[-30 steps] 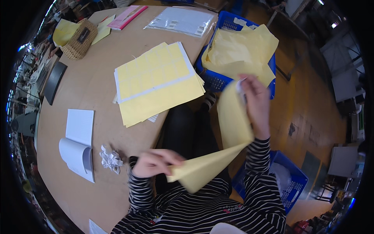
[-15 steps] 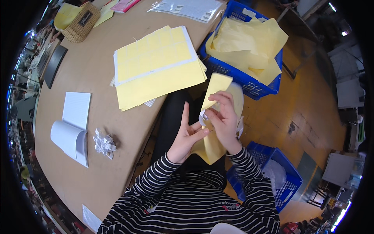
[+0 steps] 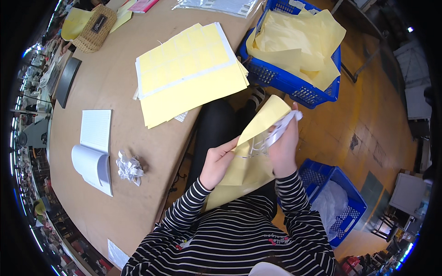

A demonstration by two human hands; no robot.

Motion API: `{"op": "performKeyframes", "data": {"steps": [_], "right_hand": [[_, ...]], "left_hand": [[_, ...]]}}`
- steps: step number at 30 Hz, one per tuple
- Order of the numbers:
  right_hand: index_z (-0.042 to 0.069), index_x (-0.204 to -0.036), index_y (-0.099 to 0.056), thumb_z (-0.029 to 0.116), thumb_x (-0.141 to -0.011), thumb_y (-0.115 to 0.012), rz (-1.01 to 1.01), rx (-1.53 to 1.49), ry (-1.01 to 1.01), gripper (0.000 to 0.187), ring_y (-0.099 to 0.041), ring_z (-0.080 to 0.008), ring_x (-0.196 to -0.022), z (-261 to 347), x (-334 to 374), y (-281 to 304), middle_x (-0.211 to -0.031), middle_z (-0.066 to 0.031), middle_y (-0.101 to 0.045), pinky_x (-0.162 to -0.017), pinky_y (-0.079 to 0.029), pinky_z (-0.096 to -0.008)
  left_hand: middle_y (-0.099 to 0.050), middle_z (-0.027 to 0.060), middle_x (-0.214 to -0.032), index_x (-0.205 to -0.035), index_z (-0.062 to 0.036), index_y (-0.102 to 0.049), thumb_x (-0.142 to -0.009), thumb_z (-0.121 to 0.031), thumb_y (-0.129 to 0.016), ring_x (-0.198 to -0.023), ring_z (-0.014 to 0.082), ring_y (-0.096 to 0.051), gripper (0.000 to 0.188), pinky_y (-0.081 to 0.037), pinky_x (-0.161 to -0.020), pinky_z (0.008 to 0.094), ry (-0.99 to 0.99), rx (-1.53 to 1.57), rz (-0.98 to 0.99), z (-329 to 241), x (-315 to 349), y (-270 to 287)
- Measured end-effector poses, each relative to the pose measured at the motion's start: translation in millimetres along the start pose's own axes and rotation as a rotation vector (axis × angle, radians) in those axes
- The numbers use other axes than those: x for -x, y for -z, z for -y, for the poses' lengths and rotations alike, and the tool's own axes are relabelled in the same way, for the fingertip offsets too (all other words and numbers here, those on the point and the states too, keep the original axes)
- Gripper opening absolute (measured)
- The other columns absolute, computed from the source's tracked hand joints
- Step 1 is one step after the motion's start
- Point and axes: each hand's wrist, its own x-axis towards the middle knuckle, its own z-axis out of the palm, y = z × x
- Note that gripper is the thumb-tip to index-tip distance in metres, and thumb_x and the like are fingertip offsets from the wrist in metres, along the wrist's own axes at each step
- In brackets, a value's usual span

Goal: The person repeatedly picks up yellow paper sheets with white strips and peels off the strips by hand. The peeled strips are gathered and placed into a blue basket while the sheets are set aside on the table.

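Left hand (image 3: 218, 162): our fingers close in a pinch on the yellow sheet (image 3: 263, 120), between both hands.
Right hand (image 3: 285, 152): our fingers curl closed around white strips (image 3: 278, 129).
Surface (image 3: 87, 221): we have stacked yellow sheets (image 3: 193, 76), an open notebook (image 3: 95, 131), crumpled white paper (image 3: 130, 169), a wicker basket (image 3: 91, 37).
Room: brown floor (image 3: 343, 124); two blue crates (image 3: 271, 77) to our right.

open notebook (image 3: 96, 149) on tan table (image 3: 90, 214), wicker basket (image 3: 92, 40), pink packet (image 3: 142, 5)

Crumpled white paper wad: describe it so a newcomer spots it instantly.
On the broad tan tabletop, find the open white lined notebook. Just right of that lies the crumpled white paper wad, a rumpled ball, unlike the smooth notebook.
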Motion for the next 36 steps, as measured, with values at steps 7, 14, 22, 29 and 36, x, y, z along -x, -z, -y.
{"op": "performKeyframes", "data": {"steps": [7, 14, 22, 29, 36], "right_hand": [[0.004, -0.105, -0.058, 0.01, -0.099, -0.041, 0.188, -0.568, 0.084, 0.019, -0.029, -0.0081, -0.051, 161.8, -94.6, 118.5, -0.06, 0.0035, -0.031, -0.051, -0.029, -0.0251], [0.007, -0.093, -0.059, 0.012, -0.088, -0.052, 0.025, -0.034, 1.215, 0.01, -0.054, -0.0206, -0.066, 277.0, -5.5, 113.9, -0.077, -0.009, -0.052, -0.057, -0.044, -0.0348], [0.004, -0.11, -0.068, 0.011, -0.077, -0.074, 0.917, 1.431, 0.588, 0.034, -0.061, -0.0303, -0.099, 78.2, 61.9, -21.7, -0.107, -0.0125, -0.064, -0.09, -0.049, -0.04], [0.004, -0.099, -0.072, 0.008, -0.071, -0.076, 0.893, 1.474, 0.751, 0.029, -0.06, -0.0259, -0.091, 3.1, 63.2, -41.5, -0.095, -0.0055, -0.062, -0.085, -0.05, -0.0403], [0.005, -0.09, -0.072, 0.005, -0.073, -0.074, 0.891, 1.444, 0.891, 0.017, -0.065, -0.023, -0.082, -2.1, 65.4, -26.5, -0.091, -0.0042, -0.067, -0.087, -0.052, -0.042]], "left_hand": [[-0.069, 0.0156, -0.11, -0.13, 0.01, -0.056, -0.076, 0.006, -0.045, -0.092, 0.0163, -0.067, 0.056, -0.053, -0.086, 0.0267, 0.115, 0.324, -0.075, 4.5, 12.9, 33.6], [-0.067, 0.0148, -0.113, -0.122, 0.0099, -0.057, -0.085, 0.005, -0.047, -0.098, 0.019, -0.066, 0.038, -0.053, -0.089, 0.0291, 0.072, 0.449, -0.201, 3.7, 19.4, 67.8], [-0.063, 0.0145, -0.123, -0.133, 0.0066, -0.049, -0.103, -0.02, -0.049, -0.109, 0.0198, -0.063, 0.04, -0.052, -0.095, 0.0322, 0.158, 0.595, 0.062, -6.2, 2.6, 20.7], [-0.05, 0.0121, -0.139, -0.156, -0.004, -0.011, -0.095, 0.001, -0.056, -0.122, 0.0151, -0.052, 0.076, -0.043, -0.102, 0.0291, -0.031, 0.414, 0.083, -16.7, 19.8, 8.3], [-0.062, 0.0153, -0.12, -0.156, -0.0232, 0.016, -0.088, 0.019, -0.049, -0.1, 0.0131, -0.06, 0.103, -0.045, -0.093, 0.0266, 0.031, 0.441, 0.128, -12.9, 16.9, 12.3]]}}
